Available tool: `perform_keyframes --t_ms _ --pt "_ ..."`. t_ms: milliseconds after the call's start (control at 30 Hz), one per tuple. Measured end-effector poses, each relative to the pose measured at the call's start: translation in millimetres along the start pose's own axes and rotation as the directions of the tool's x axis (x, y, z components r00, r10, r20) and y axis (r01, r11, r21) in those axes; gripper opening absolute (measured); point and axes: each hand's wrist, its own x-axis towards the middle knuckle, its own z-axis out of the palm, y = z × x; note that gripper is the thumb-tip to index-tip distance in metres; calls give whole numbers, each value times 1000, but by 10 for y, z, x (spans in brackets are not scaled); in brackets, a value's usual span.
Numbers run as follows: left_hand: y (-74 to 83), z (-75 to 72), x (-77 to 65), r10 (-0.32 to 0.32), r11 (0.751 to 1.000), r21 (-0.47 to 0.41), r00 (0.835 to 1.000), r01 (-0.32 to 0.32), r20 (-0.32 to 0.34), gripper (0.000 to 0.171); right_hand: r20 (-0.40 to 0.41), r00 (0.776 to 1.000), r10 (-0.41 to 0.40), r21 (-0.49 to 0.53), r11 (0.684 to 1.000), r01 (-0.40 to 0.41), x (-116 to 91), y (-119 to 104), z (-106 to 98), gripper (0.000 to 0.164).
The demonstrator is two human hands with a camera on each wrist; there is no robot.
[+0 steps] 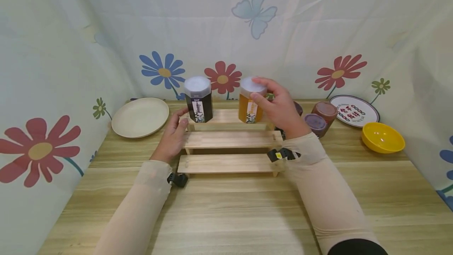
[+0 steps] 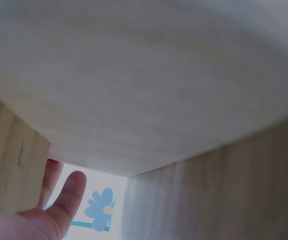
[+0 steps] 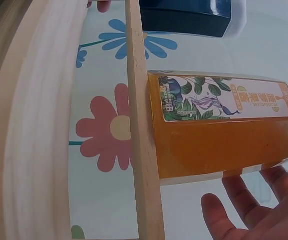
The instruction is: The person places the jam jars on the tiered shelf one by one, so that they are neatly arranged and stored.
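My right hand (image 1: 279, 107) holds a jar of orange contents (image 1: 246, 107) by its pale lid, thumb in front and a finger over the top. Seen in the right wrist view, the jar (image 3: 224, 145) has its base right at the top board of a three-step wooden rack (image 1: 231, 140), its label facing me. To its left on that board stands a hexagonal jar with dark contents (image 1: 201, 107). At the rack's left end is my left hand (image 1: 171, 135), fingers partly hidden behind the wood; the left wrist view shows its thumb (image 2: 72, 192) straight under a board.
Several dark red and purple jars (image 1: 325, 112) stand right of the rack, partly hidden by my right hand. Beyond are a white patterned plate (image 1: 368, 109) and a yellow bowl (image 1: 383, 137). A cream plate (image 1: 140, 118) lies at left. Flowered cloth (image 1: 198, 30) hangs behind the table.
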Motion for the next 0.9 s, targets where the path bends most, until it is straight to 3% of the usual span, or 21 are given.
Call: perform_keyframes --t_ms 533,900 --pt "-44 -3 13 8 1000 -9 1000 -8 -2 48 20 1000 9 -17 1000 -9 33 -39 134 47" --pt "-40 -11 11 17 1000 -21 1000 -17 2 47 32 999 12 40 999 -14 54 -75 246 47"
